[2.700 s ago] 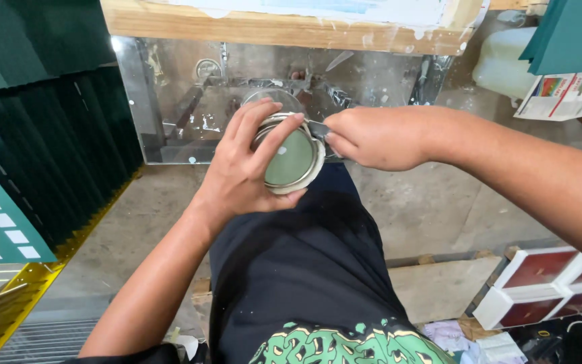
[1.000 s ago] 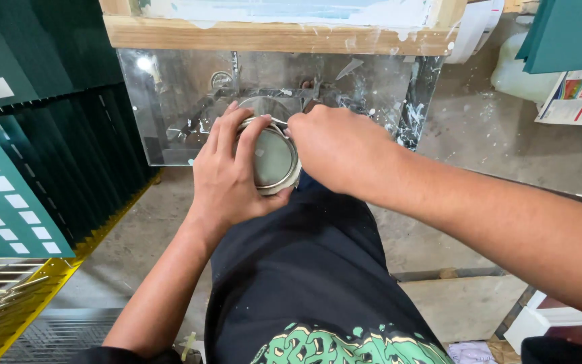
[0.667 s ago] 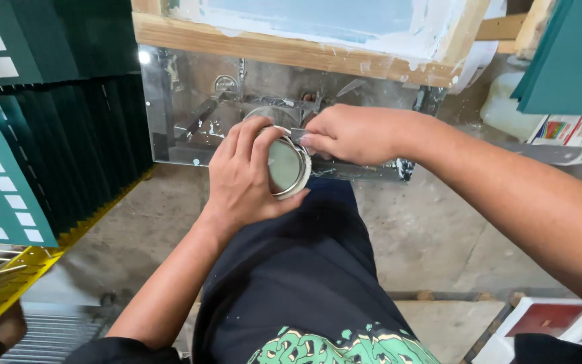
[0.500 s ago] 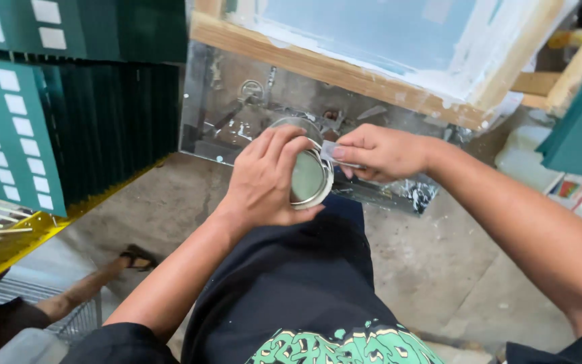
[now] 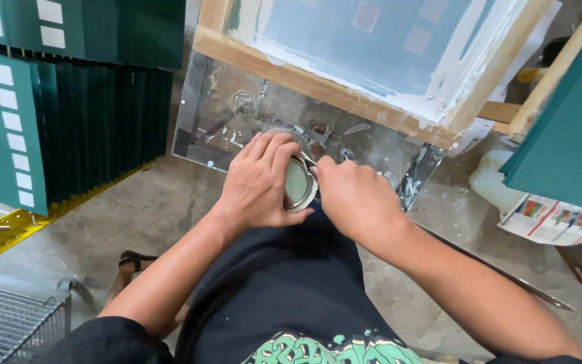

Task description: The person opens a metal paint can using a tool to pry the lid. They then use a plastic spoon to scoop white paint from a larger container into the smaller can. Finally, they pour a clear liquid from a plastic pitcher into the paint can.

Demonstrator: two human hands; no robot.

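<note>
My left hand [image 5: 259, 183] wraps around a small round metal can [image 5: 297, 185] with a greenish-grey lid, holding it over my lap. My right hand [image 5: 353, 197] presses against the can's right rim, its fingers curled; a thin metal tool seems to sit between its fingers and the lid edge, mostly hidden. I sit in black shorts [image 5: 284, 290] with a green print at the bottom.
A clear plastic sheet [image 5: 217, 121] with metal parts lies on the concrete floor ahead. Above it rests a wooden-framed printing screen [image 5: 372, 40]. Dark green printed cards [image 5: 55, 101] stand stacked at left; a white jug [image 5: 496, 185] and a teal board [image 5: 567, 128] at right. Wire rack [image 5: 8, 323] lower left.
The view has tilted up and left, showing more of the wooden-framed screen. Both hands stay on the can; my right hand has shifted lower along the lid's right edge.
</note>
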